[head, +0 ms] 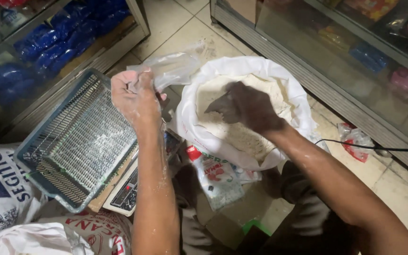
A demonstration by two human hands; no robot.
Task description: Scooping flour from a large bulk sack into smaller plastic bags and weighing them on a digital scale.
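My left hand, dusted with white powder, grips the mouth of a clear plastic bag that hangs out toward the sack. A large white sack, open at the top, stands on the floor and holds white flour. My right hand is inside the sack's mouth, over the flour, and seems to hold a dark scoop; it is blurred and in shadow, so the scoop's shape is unclear.
A grey-blue plastic basket rests on a digital scale at the left. Printed sacks lie at the lower left. Glass display cabinets line both sides. A black cable and a small packet lie at the right.
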